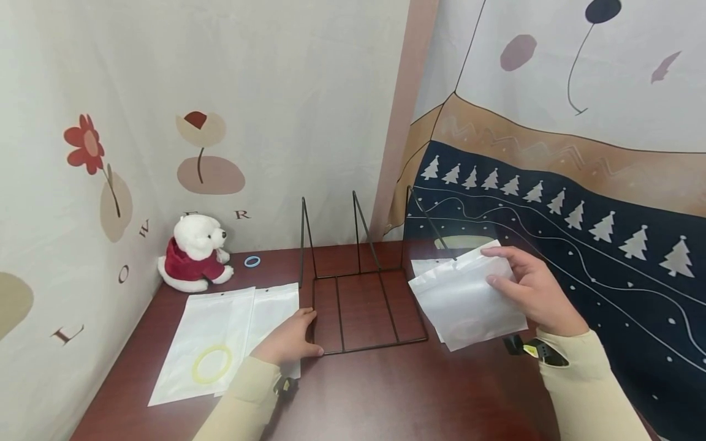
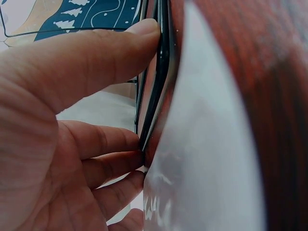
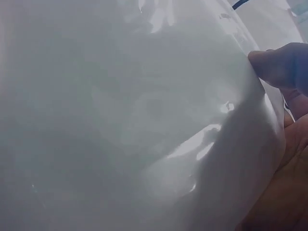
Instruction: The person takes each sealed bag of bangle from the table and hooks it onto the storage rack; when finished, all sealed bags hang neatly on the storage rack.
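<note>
My right hand (image 1: pixel 532 288) pinches a white plastic bag (image 1: pixel 469 300) by its right edge, thumb in front, and holds it up beside the black wire rack (image 1: pixel 366 350). The top edge of another white bag (image 1: pixel 427 264) shows behind it. In the right wrist view the glossy bag (image 3: pixel 144 120) fills most of the picture, with the thumb (image 3: pixel 274 67) on its edge. My left hand (image 1: pixel 289 337) rests at the rack's near left corner. Its thumb and fingertips touch the black wire (image 2: pixel 163 57) at separate spots, close beside a white bag (image 2: pixel 207 144).
At the left, white plastic bags (image 1: pixel 182 337) lie flat on the brown table (image 1: pixel 386 398), a yellow ring (image 1: pixel 212 364) showing on one. A white toy bear (image 1: pixel 198 251) in red clothing sits behind them, next to a blue ring (image 1: pixel 252 261). Printed cloth (image 1: pixel 309 110) walls the back.
</note>
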`<state>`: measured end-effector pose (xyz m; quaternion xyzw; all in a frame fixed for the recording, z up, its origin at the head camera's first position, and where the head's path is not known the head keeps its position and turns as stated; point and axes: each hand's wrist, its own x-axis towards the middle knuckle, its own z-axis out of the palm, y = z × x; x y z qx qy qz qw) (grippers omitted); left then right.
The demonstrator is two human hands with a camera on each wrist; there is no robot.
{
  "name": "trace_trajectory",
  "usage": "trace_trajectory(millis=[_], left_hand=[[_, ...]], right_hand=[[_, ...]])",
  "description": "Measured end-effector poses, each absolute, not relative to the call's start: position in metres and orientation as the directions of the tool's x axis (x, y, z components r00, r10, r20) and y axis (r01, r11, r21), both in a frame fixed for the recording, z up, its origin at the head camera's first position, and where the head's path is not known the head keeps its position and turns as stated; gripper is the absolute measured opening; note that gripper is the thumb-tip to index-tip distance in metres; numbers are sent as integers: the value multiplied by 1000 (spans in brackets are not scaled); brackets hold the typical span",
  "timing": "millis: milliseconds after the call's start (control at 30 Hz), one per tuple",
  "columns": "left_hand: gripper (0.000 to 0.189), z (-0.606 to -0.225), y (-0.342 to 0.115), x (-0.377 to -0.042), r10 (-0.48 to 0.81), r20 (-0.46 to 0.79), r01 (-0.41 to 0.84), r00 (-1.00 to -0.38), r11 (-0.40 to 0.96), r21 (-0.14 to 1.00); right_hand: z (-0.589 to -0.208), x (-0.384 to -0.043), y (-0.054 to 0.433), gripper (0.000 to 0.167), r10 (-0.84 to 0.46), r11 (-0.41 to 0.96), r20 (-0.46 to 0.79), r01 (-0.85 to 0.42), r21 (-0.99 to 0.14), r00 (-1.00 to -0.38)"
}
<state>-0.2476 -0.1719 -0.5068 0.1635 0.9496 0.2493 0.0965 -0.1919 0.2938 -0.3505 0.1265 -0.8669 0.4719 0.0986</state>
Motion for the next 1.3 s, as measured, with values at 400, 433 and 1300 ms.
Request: trace_trajectory(millis=[400, 433, 1300], left_hand=[[91, -507, -173, -246, 356, -107, 257, -928, 822, 507], [91, -507, -173, -246, 356, -105, 258, -928, 823, 506], [91, -509, -173, -249, 356, -103, 260, -929, 823, 506]], right_hand=[[-348, -186, 289, 43, -160, 440, 408, -435, -786, -899], [-348, -185, 288, 43, -157, 435, 418, -443, -784, -895], [-349, -190, 275, 46, -107, 383, 466, -469, -796, -878]])
